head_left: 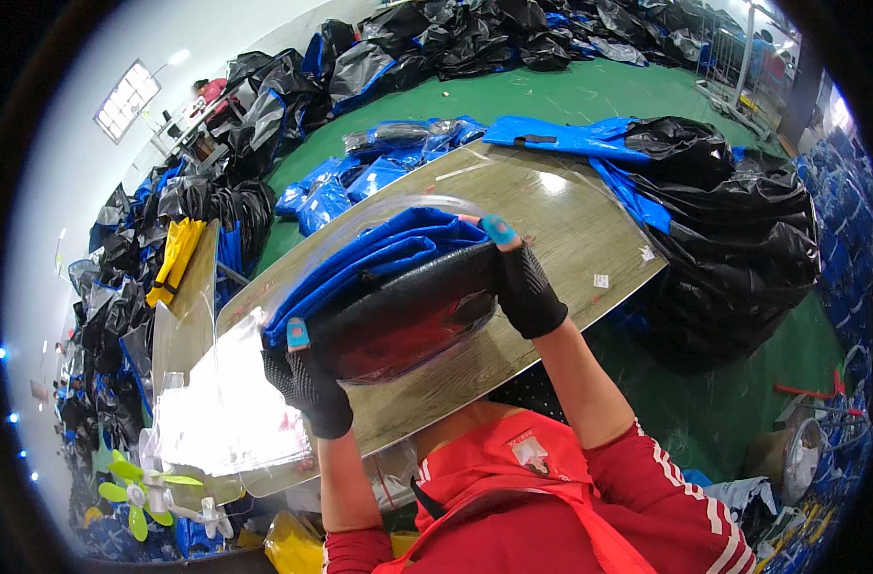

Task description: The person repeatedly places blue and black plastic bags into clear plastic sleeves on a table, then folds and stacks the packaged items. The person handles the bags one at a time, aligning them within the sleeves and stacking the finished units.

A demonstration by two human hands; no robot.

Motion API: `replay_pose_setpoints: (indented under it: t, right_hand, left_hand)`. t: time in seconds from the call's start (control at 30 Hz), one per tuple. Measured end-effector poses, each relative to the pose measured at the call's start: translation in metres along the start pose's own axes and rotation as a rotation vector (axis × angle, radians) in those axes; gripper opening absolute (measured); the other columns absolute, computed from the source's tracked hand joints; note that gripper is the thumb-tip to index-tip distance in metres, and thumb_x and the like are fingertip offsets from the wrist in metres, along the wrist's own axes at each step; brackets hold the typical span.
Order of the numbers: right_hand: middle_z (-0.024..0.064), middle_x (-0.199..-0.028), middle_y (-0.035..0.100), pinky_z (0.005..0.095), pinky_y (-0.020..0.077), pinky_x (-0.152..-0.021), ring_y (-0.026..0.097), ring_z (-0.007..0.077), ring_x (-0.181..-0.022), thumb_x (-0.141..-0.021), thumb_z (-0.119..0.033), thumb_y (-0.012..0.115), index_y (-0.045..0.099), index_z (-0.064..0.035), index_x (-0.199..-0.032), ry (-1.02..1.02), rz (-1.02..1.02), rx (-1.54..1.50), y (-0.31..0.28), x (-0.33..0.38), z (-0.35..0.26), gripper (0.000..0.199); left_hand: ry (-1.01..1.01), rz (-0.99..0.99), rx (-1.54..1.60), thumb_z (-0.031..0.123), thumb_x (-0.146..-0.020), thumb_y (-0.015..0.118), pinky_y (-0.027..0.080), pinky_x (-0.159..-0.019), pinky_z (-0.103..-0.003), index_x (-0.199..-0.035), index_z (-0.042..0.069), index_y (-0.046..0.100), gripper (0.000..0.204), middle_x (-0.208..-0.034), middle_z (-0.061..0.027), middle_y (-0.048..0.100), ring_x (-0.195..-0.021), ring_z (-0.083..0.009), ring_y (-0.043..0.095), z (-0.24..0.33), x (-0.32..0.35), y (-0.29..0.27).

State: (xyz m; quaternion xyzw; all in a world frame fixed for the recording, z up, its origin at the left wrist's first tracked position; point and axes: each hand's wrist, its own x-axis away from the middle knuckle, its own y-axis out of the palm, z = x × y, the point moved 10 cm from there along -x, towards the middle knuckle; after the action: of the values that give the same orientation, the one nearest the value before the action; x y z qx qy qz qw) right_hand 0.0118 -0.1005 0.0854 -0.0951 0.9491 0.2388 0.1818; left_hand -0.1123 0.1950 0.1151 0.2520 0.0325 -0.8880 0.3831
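A thick folded bundle of blue and black plastic-coated sheet (408, 311) is held up over the table (589, 225), its blue layers on the far side and its glossy black side toward me. My left hand (312, 390) grips its near left end, the thumb on top. At the right end my right hand (530, 292) is closed round the bundle in the same way. Both hands wear black fingerless gloves, with light blue wraps on the thumbs. Clear film shows along the bundle's edges; whether it encloses the bundle, I cannot tell. My other fingers are mostly hidden.
A white stack of clear plastic sheets or bags (231, 411) lies at the table's left. A large black and blue sheet pile (733, 249) hangs off its right end. Folded blue packs (379, 177) lie beyond. A green fan (135, 493) stands lower left.
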Motion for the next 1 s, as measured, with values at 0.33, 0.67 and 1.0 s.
replay_pose_setpoints:
  t: [0.33,0.67,1.0]
  right_hand:
    - [0.0092,-0.095,0.067,0.0278,0.0468,-0.08,0.062,0.019,-0.086,-0.092,-0.011,0.059,0.067,-0.0036,-0.106,-0.427,0.312,0.634,0.013,0.019,-0.047,0.017]
    - [0.0103,-0.102,0.069,0.0299,0.0494,-0.086,0.064,0.0183,-0.097,-0.087,0.0,0.061,0.068,-0.006,-0.109,-0.703,0.072,0.46,0.064,-0.036,-0.145,0.024]
    - [0.0053,-0.062,0.057,0.0292,0.0442,-0.041,0.055,0.0127,-0.048,-0.095,-0.009,0.05,0.06,-0.0076,-0.117,-0.124,-0.001,0.78,0.032,-0.018,-0.124,0.023]
  left_hand:
    - [-0.014,0.112,0.087,0.033,-0.097,0.054,0.046,-0.086,-0.032,-0.107,-0.003,0.064,0.038,-0.101,-0.0132,0.065,-0.092,-0.0187,0.058,0.001,0.001,-0.002]
    - [0.404,0.245,-0.113,0.029,-0.095,0.06,0.054,-0.072,-0.029,-0.098,-0.003,0.062,0.032,-0.091,-0.0117,0.067,-0.081,-0.0186,0.067,0.101,-0.06,-0.008]
    - [-0.207,-0.425,0.17,0.04,-0.096,0.052,0.05,-0.05,-0.029,-0.106,0.006,0.059,0.036,-0.09,-0.0158,0.069,-0.063,-0.0211,0.067,0.035,-0.067,0.022]
